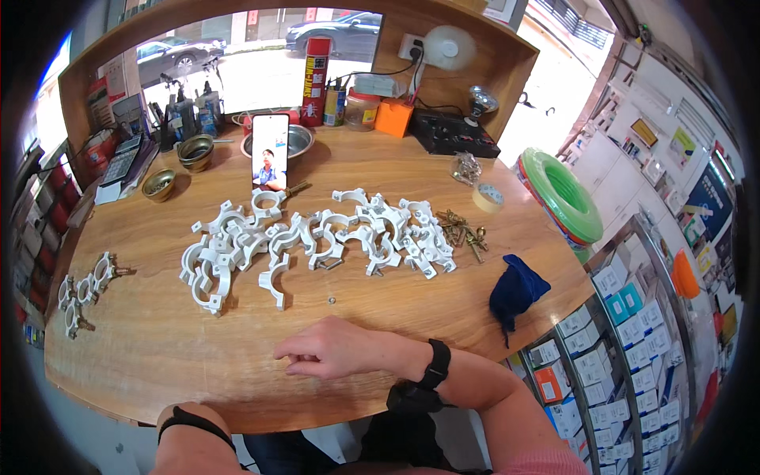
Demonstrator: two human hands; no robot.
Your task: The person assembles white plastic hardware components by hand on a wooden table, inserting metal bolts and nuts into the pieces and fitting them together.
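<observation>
My right hand [321, 348] is above the near part of the wooden table, its fingers curled and thumb tucked under; anything inside it is hidden. A small nut [332, 301] lies just beyond it. Farther back are white pipe clamp halves [283, 241], heaped loosely across the middle. One curved half [275, 285] sits nearest the hand. Of my left hand [186, 412] only the wrist and a little skin past a black band show at the table's front edge; its fingers are hidden. Several clamps with brass bolts [82, 294] lie at the far left.
Brass bolts [463, 231] and a dark blue cloth pouch [517, 291] lie to the right, near a tape roll [488, 198]. A phone [270, 152] stands upright behind the clamps. Brass bowls [159, 184], a red spray can [315, 81] and an orange box [393, 117] line the back.
</observation>
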